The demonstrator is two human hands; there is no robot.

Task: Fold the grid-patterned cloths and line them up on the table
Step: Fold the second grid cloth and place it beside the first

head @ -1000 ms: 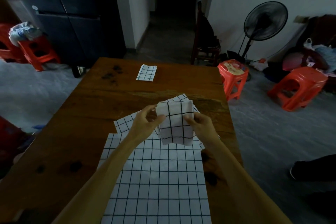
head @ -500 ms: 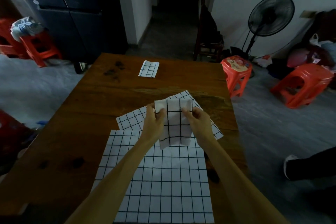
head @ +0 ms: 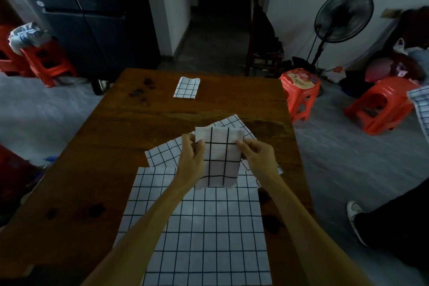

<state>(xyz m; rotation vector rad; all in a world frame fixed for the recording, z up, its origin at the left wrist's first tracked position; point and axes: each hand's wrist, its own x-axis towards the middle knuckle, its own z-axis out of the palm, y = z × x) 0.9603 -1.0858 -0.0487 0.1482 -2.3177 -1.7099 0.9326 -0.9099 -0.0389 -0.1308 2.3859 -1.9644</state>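
Observation:
I hold a folded white cloth with black grid lines point(head: 219, 158) upright above the wooden table point(head: 97, 153). My left hand point(head: 190, 160) pinches its upper left edge and my right hand point(head: 256, 155) pinches its upper right edge. Beneath it a large grid cloth point(head: 204, 227) lies flat at the table's near side. A second flat grid cloth point(head: 162, 154) lies askew under my hands, partly hidden. One small folded grid cloth point(head: 186, 88) rests at the far middle of the table.
Red plastic stools stand right of the table point(head: 299, 90) point(head: 380, 107) and at the far left point(head: 46, 62). A black standing fan point(head: 343, 16) and a wooden chair point(head: 264, 37) are behind. A person's leg and shoe point(head: 357, 218) are at the right.
My hands have shifted their grip on the folded cloth and drawn closer along its top edge. The view tilted slightly downward; the cloths on the table have not moved.

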